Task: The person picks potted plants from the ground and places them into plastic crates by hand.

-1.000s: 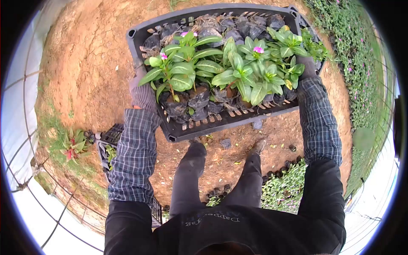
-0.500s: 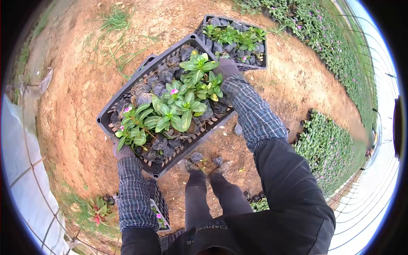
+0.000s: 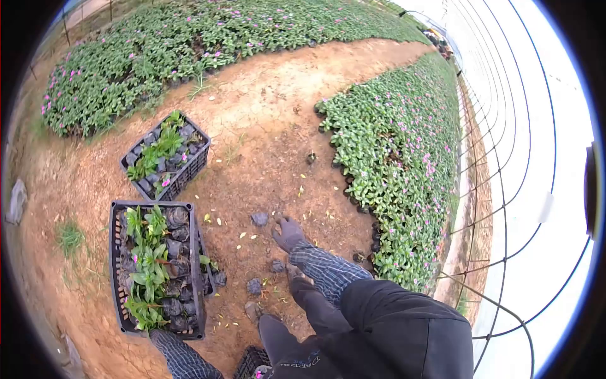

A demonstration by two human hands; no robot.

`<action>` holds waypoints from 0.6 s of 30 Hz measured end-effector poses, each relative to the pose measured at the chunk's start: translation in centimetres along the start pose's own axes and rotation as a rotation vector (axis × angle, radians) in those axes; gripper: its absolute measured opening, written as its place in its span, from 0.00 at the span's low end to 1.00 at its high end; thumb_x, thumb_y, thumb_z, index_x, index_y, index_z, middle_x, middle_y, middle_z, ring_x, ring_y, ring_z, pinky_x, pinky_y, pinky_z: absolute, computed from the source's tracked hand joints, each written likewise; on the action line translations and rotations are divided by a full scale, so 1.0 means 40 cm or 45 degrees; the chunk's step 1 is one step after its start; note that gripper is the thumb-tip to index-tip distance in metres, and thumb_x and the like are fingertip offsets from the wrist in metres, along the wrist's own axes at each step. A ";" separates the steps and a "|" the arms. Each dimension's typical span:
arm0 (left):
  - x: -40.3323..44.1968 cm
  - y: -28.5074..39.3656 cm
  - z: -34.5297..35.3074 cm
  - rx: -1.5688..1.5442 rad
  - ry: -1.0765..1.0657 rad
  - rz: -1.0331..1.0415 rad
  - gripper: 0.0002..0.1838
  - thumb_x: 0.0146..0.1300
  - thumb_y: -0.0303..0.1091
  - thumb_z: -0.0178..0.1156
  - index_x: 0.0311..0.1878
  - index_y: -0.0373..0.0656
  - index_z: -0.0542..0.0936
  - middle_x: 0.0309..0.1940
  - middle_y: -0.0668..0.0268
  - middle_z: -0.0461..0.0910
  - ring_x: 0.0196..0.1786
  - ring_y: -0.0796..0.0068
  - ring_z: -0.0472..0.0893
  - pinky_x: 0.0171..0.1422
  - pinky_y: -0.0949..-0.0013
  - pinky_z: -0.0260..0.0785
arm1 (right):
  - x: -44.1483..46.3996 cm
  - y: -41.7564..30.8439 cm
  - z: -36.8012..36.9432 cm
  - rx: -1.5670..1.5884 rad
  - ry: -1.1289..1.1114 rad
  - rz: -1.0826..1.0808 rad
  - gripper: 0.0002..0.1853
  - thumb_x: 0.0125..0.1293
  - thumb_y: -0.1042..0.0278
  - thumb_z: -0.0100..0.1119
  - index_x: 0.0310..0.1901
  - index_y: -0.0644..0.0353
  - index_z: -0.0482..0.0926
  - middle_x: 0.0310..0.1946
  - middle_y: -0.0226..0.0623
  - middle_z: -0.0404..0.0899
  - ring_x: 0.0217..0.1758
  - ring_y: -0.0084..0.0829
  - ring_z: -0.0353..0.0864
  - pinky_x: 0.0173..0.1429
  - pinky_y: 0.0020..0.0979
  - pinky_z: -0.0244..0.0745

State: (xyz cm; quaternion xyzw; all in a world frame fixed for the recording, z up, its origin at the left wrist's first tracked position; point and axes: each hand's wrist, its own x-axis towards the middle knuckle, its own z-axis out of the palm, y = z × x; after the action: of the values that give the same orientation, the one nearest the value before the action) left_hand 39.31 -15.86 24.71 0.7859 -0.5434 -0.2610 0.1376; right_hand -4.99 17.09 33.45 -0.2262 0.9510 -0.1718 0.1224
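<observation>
A black crate of leafy plants in dark bags is at the left, on top of or against another crate whose edge shows at its right. My left hand is at the crate's near end, with its fingers hidden there. My right hand is away from the crate, above the bare soil, fingers apart and holding nothing. Near it are loose dark bagged clumps on the ground.
A second plant crate stands just beyond the first. Flowering beds lie at the right and across the back. Part of another crate shows by my legs. Metal hoops and white sheeting line the right side.
The crate that both hands held up is now lower at the left. My right hand has let go and moved right. The view has turned towards the right-hand bed.
</observation>
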 end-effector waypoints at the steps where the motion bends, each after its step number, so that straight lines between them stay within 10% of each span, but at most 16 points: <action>1: -0.017 0.010 0.001 0.005 0.008 0.042 0.25 0.66 0.54 0.38 0.47 0.41 0.71 0.38 0.54 0.78 0.38 0.58 0.78 0.39 0.62 0.70 | -0.096 0.133 -0.091 -0.130 -0.204 0.244 0.22 0.57 0.51 0.52 0.48 0.57 0.73 0.51 0.50 0.70 0.54 0.48 0.69 0.57 0.42 0.66; 8: -0.271 -0.058 -0.003 0.028 -0.290 0.033 0.26 0.65 0.56 0.37 0.46 0.42 0.72 0.40 0.54 0.77 0.40 0.58 0.78 0.41 0.62 0.69 | -1.053 0.888 -0.552 -0.314 -0.276 1.819 0.21 0.55 0.56 0.54 0.48 0.59 0.77 0.50 0.49 0.74 0.56 0.41 0.73 0.55 0.37 0.70; 9: -0.304 -0.091 -0.003 0.035 -0.418 -0.025 0.26 0.65 0.56 0.37 0.46 0.42 0.72 0.41 0.54 0.77 0.40 0.58 0.78 0.42 0.62 0.69 | -1.104 0.691 -0.690 -0.313 -0.222 1.959 0.20 0.57 0.57 0.52 0.50 0.54 0.76 0.51 0.45 0.74 0.58 0.39 0.71 0.57 0.36 0.68; 12: -0.377 -0.185 -0.029 0.132 -0.858 -0.254 0.26 0.65 0.57 0.37 0.45 0.43 0.72 0.42 0.54 0.77 0.41 0.58 0.77 0.43 0.62 0.69 | -1.483 0.849 -0.613 -0.218 -0.323 2.162 0.21 0.58 0.57 0.51 0.52 0.53 0.75 0.53 0.41 0.73 0.58 0.38 0.71 0.58 0.34 0.67; 14: -0.363 -0.236 -0.044 0.107 -1.258 -0.371 0.27 0.65 0.58 0.37 0.45 0.43 0.72 0.42 0.55 0.77 0.42 0.58 0.77 0.43 0.62 0.69 | -1.646 0.792 -0.543 -0.195 -0.462 2.210 0.21 0.57 0.53 0.56 0.48 0.57 0.77 0.51 0.44 0.75 0.56 0.38 0.73 0.55 0.35 0.70; 16: -0.336 -0.254 0.020 -0.387 -2.370 -1.068 0.27 0.65 0.58 0.36 0.45 0.44 0.72 0.43 0.55 0.76 0.42 0.57 0.77 0.44 0.62 0.69 | -1.800 0.786 -0.381 -0.212 -0.587 2.086 0.24 0.55 0.52 0.56 0.51 0.55 0.75 0.52 0.45 0.74 0.56 0.40 0.73 0.58 0.37 0.69; 18: -0.343 -0.244 0.073 -0.146 -2.664 -1.260 0.27 0.65 0.59 0.36 0.44 0.44 0.72 0.44 0.55 0.76 0.43 0.57 0.77 0.45 0.61 0.69 | -1.852 0.741 -0.275 0.103 -0.718 2.239 0.19 0.57 0.57 0.52 0.49 0.54 0.77 0.52 0.44 0.74 0.56 0.43 0.72 0.57 0.38 0.69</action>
State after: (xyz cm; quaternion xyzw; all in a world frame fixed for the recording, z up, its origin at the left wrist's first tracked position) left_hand 41.55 0.66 20.99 0.3054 -0.0121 -0.8332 -0.4608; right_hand 44.35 79.93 43.63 0.5483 0.7088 0.0112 0.4436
